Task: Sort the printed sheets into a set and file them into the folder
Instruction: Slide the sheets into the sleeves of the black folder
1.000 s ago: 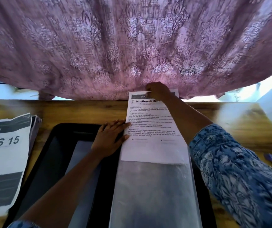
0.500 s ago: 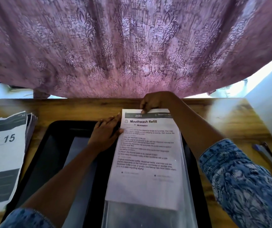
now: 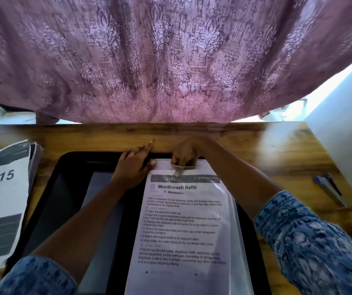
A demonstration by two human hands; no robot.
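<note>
A printed sheet headed "Mouthwash Refill" (image 3: 181, 226) lies inside a clear plastic sleeve (image 3: 237, 241) of the open black folder (image 3: 68, 188) on the wooden desk. My right hand (image 3: 186, 155) is at the sleeve's top edge, one finger pushed under the plastic onto the sheet's dark header. My left hand (image 3: 132, 167) rests flat at the sleeve's top left corner, fingers stretched toward the desk's far side. A stack of other printed sheets (image 3: 0, 194), the top one marked "15", sits at the left.
Two pens (image 3: 330, 188) lie on the desk (image 3: 277, 150) at the right. A mauve patterned curtain (image 3: 170, 60) hangs just beyond the desk's far edge. A white wall (image 3: 345, 116) borders the desk on the right.
The sheet has slid toward me, down into the plastic sleeve, until almost all of it is covered. My right hand followed it to the sleeve's top edge; my left hand stayed at the corner.
</note>
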